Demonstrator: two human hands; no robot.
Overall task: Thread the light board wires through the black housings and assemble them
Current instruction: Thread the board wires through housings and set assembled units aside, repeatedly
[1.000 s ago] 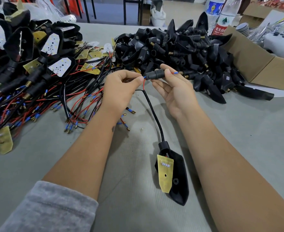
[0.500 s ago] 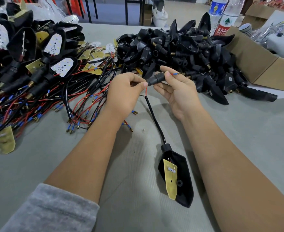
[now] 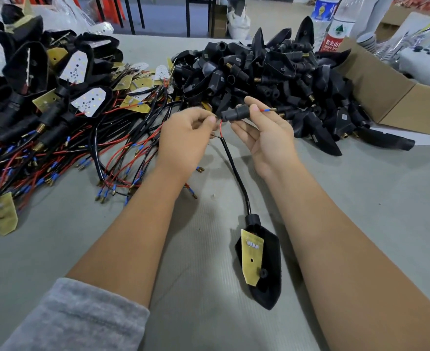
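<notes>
We pinch the red wire (image 3: 220, 125) with our left hand (image 3: 183, 138), thumb and forefinger closed on it just beside the end of the small black housing (image 3: 235, 114). Our right hand (image 3: 264, 138) grips that housing between thumb and forefinger, the other fingers relaxed beneath it. The wire's blue-sleeved tip (image 3: 266, 110) sticks out past our right fingertips. Below our fingers the black cable (image 3: 234, 168) runs down to the large housing (image 3: 264, 269) lying on the table (image 3: 360, 211), the yellow light board (image 3: 252, 257) resting in it.
</notes>
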